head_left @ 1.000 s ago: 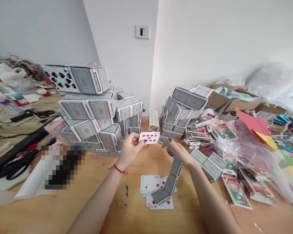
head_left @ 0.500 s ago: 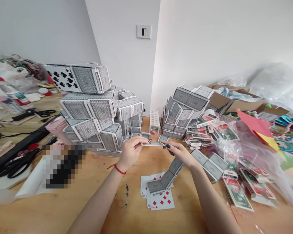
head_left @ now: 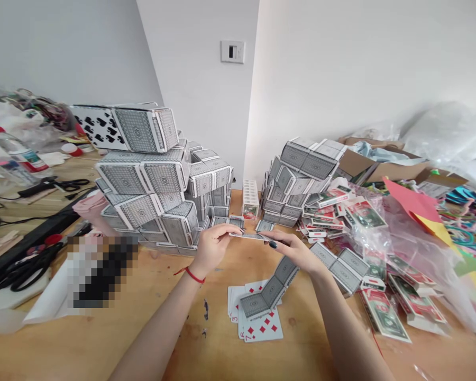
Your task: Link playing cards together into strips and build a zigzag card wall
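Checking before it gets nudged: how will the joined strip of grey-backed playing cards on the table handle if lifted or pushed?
The joined strip of grey-backed playing cards is probably very light, being thin card. It may flex or fold where the cards meet at an angle. Its lower end rests on loose playing cards, so a push could make it slide or tip.

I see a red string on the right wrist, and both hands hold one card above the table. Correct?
No: the head view shows the red string on the wrist of the left hand, not the right hand; both hold the playing card above the table.
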A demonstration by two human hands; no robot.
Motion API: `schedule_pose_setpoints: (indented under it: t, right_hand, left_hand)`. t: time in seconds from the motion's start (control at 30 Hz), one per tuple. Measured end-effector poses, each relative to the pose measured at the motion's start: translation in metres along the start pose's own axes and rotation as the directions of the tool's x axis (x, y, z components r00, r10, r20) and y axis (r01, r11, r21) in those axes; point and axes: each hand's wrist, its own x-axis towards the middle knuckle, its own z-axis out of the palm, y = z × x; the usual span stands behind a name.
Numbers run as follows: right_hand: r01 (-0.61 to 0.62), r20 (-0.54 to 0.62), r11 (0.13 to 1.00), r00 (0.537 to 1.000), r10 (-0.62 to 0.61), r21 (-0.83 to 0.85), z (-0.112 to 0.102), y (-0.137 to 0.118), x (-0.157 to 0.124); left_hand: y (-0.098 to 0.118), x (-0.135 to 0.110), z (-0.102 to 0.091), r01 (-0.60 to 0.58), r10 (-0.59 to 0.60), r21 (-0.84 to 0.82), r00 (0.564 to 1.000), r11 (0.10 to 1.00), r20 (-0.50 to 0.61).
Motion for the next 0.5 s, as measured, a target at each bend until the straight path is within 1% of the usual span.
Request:
schedule_pose_setpoints:
  t: [0.13, 0.3, 0.5]
  right_hand:
    - [0.0, 0.022, 1.0, 1.0, 0.0, -0.023, -0.0006, 0.0041, 0.0]
    - [0.022, 0.039, 0.998, 0.999, -0.02, -0.058, -0.0006, 0.0049, 0.0]
    - [0.056, 0.098, 0.993, 0.994, -0.046, -0.102, -0.0008, 0.0006, -0.0008]
  left_hand:
    - [-0.0012, -0.0007, -0.0008, -0.012, 0.012, 0.035, 1.0, 0.999, 0.012]
    - [-0.0011, -0.0003, -0.0049, -0.1, 0.097, 0.088, 0.995, 0.991, 0.038]
    - [0.0001, -0.0012, -0.0095, -0.185, 0.178, 0.104, 0.981, 0.977, 0.072]
